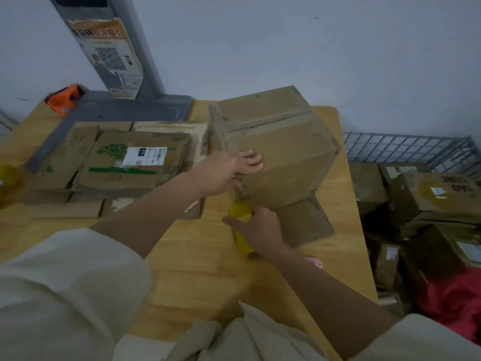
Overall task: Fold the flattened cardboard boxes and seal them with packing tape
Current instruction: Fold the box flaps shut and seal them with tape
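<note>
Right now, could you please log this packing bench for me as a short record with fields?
surface: wooden table
work piece: folded cardboard box, tilted
left hand: flat against the box
right hand: grips yellow packing tape roll at the box's near edge
still flat: stack of flattened boxes, left
beside table: wire bin of boxes

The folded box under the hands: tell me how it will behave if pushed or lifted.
The box probably slides or tips easily: it sits tilted on the smooth table, steadied by the left hand. Likely light, since it was just folded. Its worn edges and loose flap suggest soft walls that may flex while the right hand tapes it.
</note>
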